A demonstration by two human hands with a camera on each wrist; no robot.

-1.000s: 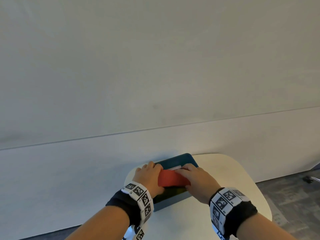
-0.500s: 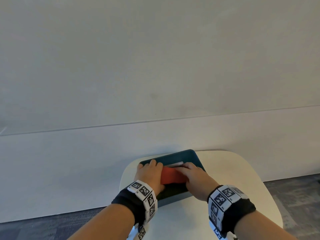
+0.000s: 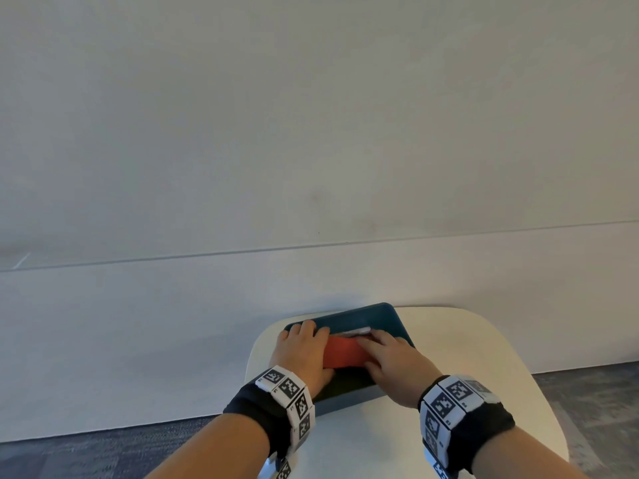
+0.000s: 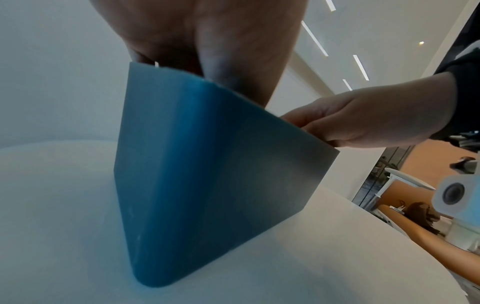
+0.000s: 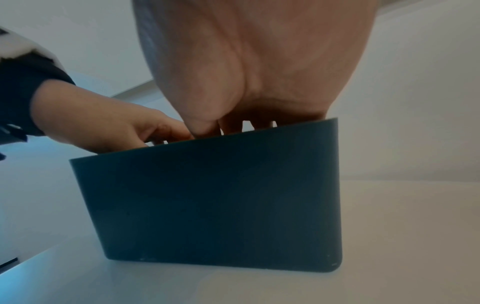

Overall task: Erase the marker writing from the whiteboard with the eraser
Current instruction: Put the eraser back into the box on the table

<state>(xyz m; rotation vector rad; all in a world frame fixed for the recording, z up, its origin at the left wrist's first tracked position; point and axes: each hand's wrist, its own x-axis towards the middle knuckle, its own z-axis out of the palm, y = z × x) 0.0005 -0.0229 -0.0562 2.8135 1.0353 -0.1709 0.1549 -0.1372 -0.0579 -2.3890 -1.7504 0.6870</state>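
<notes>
Both hands reach into a dark teal plastic bin (image 3: pixel 377 314) on the rounded white table (image 3: pixel 466 357) near the white wall-mounted whiteboard (image 3: pixel 311 115). Left hand (image 3: pixel 300 354) and right hand (image 3: pixel 394 366) curl round a red rectangular eraser (image 3: pixel 344 352).

- Left hand (image 3: pixel 301 354), lower centre of the head view: bare, with a black wristband (image 3: pixel 256 414) and a white band of black square-code markers (image 3: pixel 290 395).
- Right hand (image 3: pixel 397 371), lower right: the same black wristband (image 3: pixel 491 430) and marker band (image 3: pixel 449 406).
- Both forearms bare.
</notes>
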